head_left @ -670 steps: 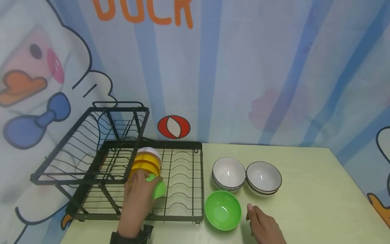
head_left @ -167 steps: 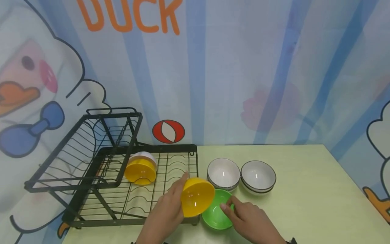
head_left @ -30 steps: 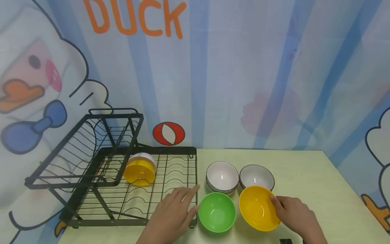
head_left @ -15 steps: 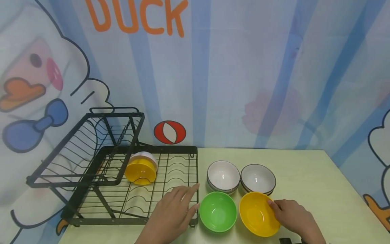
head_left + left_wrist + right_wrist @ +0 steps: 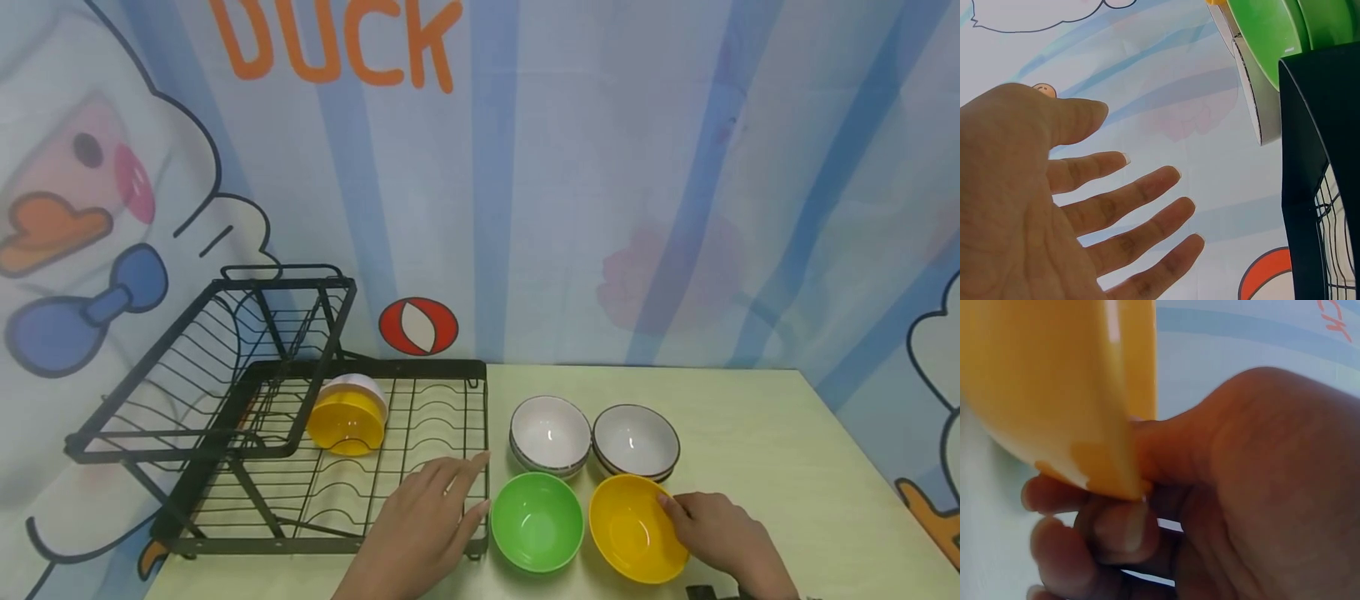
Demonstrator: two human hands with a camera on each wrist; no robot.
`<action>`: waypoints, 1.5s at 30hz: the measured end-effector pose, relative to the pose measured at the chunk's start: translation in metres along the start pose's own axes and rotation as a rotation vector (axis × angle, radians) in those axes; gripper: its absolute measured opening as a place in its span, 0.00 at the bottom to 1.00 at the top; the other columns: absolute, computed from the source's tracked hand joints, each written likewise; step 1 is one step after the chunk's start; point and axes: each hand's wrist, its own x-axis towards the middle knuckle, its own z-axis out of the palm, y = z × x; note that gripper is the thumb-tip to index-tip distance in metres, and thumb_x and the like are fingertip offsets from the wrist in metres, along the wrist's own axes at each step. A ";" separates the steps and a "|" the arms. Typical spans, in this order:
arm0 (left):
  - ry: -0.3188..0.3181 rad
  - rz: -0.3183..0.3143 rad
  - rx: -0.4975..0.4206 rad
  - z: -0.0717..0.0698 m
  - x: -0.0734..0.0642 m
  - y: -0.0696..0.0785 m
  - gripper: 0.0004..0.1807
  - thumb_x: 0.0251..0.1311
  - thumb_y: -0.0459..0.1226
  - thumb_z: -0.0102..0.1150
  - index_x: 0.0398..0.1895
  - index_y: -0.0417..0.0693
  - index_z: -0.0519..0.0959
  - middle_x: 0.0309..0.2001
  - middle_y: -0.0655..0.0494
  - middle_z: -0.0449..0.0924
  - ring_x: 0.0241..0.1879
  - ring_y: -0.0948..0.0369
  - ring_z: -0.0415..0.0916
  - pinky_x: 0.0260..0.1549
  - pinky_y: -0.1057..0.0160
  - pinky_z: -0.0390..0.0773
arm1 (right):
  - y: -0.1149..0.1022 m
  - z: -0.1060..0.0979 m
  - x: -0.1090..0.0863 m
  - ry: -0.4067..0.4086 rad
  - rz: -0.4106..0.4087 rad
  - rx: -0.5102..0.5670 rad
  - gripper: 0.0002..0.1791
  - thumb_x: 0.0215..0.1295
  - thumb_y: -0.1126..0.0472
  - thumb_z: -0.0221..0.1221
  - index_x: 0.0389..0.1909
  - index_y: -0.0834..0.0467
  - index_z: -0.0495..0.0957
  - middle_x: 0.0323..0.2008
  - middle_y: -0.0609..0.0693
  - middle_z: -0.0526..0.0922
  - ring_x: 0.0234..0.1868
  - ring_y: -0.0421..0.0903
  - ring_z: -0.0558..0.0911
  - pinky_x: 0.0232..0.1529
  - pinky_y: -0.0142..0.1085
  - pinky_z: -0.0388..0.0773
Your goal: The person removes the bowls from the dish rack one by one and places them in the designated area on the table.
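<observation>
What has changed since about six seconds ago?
The yellow bowl has passed from the left hand to the right hand, and moved rightward past the green bowl. The left hand let go and is now empty near the dish rack's right edge. The stacked white bowls and the bowls in the rack stayed put.

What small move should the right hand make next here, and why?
Probably the right hand should settle the yellow bowl on the table and let go. It pinches that bowl's rim, and the bowl sits opening upward beside the green bowl, apparently on or just above the tabletop; the frames don't settle which.
</observation>
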 end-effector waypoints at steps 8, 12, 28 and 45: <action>0.018 0.008 0.012 -0.001 0.000 -0.001 0.30 0.74 0.53 0.45 0.75 0.58 0.60 0.64 0.59 0.75 0.65 0.58 0.71 0.64 0.53 0.75 | -0.001 0.002 0.003 -0.005 -0.002 0.002 0.23 0.76 0.46 0.46 0.38 0.58 0.82 0.21 0.49 0.72 0.26 0.45 0.72 0.29 0.38 0.66; 0.038 0.018 0.017 0.000 0.000 -0.002 0.30 0.74 0.53 0.45 0.75 0.58 0.60 0.64 0.59 0.75 0.65 0.58 0.72 0.64 0.53 0.75 | -0.002 0.003 0.003 -0.006 -0.003 0.004 0.22 0.76 0.46 0.46 0.38 0.58 0.82 0.21 0.49 0.72 0.26 0.45 0.72 0.30 0.38 0.66; -0.002 0.009 0.012 -0.001 0.001 -0.001 0.30 0.74 0.53 0.44 0.75 0.57 0.60 0.64 0.59 0.74 0.65 0.58 0.71 0.64 0.53 0.75 | 0.001 0.008 0.010 -0.023 -0.002 0.000 0.23 0.76 0.46 0.45 0.39 0.58 0.82 0.22 0.49 0.72 0.28 0.45 0.72 0.31 0.39 0.67; -0.032 -0.009 0.013 -0.003 0.001 0.000 0.30 0.75 0.54 0.42 0.75 0.57 0.60 0.64 0.59 0.75 0.65 0.57 0.71 0.65 0.53 0.74 | 0.007 0.014 0.015 -0.046 0.005 -0.028 0.26 0.76 0.45 0.45 0.45 0.62 0.82 0.24 0.50 0.72 0.30 0.46 0.73 0.33 0.41 0.70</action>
